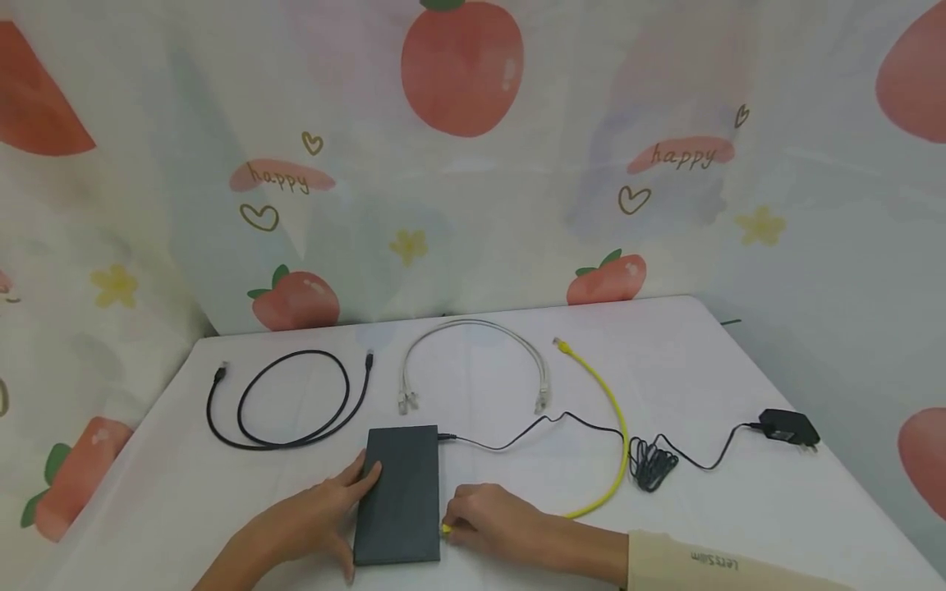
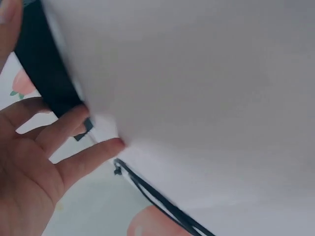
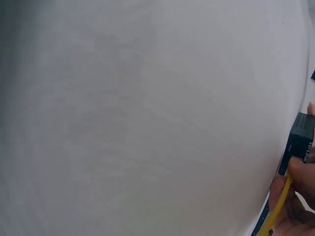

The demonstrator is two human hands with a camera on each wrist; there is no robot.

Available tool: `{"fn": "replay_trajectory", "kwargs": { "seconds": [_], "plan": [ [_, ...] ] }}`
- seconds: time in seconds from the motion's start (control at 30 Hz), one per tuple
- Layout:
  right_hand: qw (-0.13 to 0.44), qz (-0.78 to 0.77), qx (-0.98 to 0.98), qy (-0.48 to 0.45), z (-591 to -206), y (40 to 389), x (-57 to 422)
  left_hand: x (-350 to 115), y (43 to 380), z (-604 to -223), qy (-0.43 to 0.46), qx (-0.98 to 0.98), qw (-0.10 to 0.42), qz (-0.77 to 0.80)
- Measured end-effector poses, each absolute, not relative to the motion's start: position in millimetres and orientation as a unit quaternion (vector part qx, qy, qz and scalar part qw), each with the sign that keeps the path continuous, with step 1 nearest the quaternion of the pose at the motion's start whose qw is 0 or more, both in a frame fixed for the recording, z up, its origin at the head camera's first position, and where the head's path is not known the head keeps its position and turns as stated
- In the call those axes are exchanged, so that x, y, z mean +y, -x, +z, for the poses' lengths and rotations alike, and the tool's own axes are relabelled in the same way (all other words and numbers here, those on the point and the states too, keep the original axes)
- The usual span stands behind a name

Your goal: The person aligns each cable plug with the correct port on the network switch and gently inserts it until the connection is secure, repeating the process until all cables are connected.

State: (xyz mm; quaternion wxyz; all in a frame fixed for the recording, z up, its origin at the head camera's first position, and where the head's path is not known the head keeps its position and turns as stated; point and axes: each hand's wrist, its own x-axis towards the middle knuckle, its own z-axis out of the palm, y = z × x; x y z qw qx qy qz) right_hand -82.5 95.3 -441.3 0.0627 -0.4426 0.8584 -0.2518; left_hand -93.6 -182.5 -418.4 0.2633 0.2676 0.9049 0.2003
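A flat dark network switch (image 1: 399, 501) lies near the front of the white table. My left hand (image 1: 318, 513) holds it by its left side, fingers on the top and thumb at the near corner; in the left wrist view the fingers (image 2: 64, 130) reach round the switch's end (image 2: 54, 73). At its right side, my right hand (image 1: 495, 521) pinches the near end of a yellow Ethernet cable (image 1: 617, 419). The right wrist view has thumb and finger round the yellow cable (image 3: 278, 209), right at the switch (image 3: 301, 135). The plug's tip is hidden by the fingers.
Behind the switch lie a coiled black cable (image 1: 347, 394) at the left and a grey Ethernet cable (image 1: 473, 322) in an arch. A thin power lead (image 1: 502, 447) runs from the switch past a tied bundle (image 1: 652, 464) to a black power adapter (image 1: 789, 427) at the right edge.
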Motion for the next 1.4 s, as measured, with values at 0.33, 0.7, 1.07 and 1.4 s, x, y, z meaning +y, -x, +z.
{"fn": "replay_trajectory", "kwargs": {
  "seconds": [0.33,0.7,1.07,1.4],
  "plan": [
    [0.122,-0.234,0.861,0.435,-424,92,99,-184,88,-423,-0.259,0.898,0.267,0.236],
    [0.052,-0.27,0.891,0.361,-395,126,138,-184,87,-421,-0.248,0.896,0.273,0.247],
    [-0.054,-0.28,0.926,0.249,-387,175,188,-184,87,-417,-0.251,0.892,0.27,0.261],
    [-0.055,-0.288,0.942,0.166,-403,197,219,-185,87,-420,-0.249,0.892,0.267,0.266]
  ]
}}
